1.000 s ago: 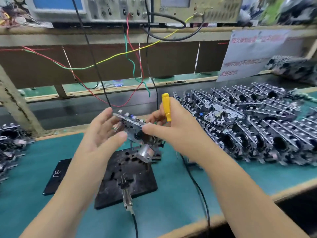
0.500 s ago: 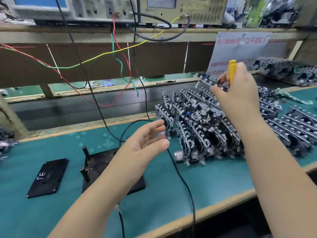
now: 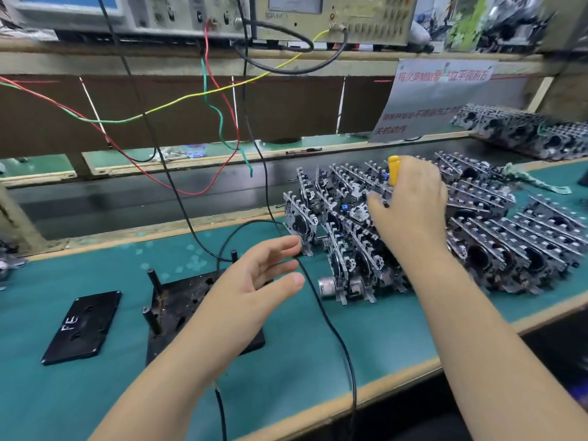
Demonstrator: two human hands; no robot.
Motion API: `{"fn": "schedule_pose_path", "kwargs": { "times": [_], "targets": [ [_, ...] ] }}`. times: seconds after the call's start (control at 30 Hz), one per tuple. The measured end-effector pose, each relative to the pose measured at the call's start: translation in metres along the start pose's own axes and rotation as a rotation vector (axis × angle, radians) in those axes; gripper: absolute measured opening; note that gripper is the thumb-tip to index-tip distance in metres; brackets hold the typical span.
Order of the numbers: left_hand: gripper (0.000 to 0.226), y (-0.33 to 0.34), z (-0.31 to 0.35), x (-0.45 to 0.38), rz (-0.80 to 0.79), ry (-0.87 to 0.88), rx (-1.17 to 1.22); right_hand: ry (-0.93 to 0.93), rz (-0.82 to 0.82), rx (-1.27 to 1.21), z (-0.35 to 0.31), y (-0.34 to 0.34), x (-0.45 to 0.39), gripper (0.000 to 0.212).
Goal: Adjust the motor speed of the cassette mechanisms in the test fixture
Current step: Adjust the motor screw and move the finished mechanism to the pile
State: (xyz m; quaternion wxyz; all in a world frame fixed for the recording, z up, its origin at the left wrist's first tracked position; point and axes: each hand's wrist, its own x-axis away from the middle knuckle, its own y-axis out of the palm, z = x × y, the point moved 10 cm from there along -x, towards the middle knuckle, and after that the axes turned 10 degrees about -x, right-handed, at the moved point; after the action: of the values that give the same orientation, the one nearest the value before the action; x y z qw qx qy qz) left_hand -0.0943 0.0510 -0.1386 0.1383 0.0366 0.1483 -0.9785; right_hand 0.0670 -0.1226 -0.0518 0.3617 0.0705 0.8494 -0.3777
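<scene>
Your right hand (image 3: 410, 202) has come down from the far rows onto the near stack of mechanisms (image 3: 356, 237), its fingers curled round the yellow screwdriver (image 3: 394, 173) and reaching among the units; whether it also grips one, you cannot tell here. The mechanism it carried half a second ago no longer shows. Your left hand (image 3: 254, 281) stays spread and empty above the black fixture (image 3: 178, 307), which stands bare on the green mat (image 3: 79, 393), beside the plate marked FE (image 3: 82, 326).
</scene>
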Motion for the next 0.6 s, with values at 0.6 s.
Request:
{"fn": "schedule_pose_path", "kwargs": {
  "times": [0.6],
  "targets": [
    [0.028, -0.275, -0.009, 0.189, 1.056, -0.083, -0.665, 0.073, -0.653, -0.846, -0.179, 0.114, 0.126, 0.022]
  ]
}}
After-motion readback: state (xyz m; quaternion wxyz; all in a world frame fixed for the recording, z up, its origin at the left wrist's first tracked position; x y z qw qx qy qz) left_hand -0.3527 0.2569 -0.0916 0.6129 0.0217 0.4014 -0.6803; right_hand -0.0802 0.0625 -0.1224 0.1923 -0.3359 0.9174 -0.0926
